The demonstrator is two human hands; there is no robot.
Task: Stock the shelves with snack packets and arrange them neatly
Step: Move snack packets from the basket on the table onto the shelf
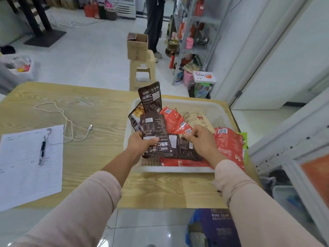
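Observation:
A white plastic tray (213,113) sits on the wooden table and holds several snack packets. My left hand (140,143) grips a stack of dark brown packets (154,127), thumb on top, with one brown packet (150,96) standing up behind. My right hand (201,139) hovers over the tray with curled fingers, pinching the edge of a red packet (185,130). Another dark brown packet (181,148) lies flat under that hand. Large red packets (229,145) lie at the tray's right, a beige packet (197,120) behind them.
A paper sheet with a pen (33,161) and a white cable (69,127) lie on the table's left. Beyond stand a beige stool with a cardboard box (137,45), a person (154,24), and a metal shelf rack (194,41). A white shelf unit (293,139) is at right.

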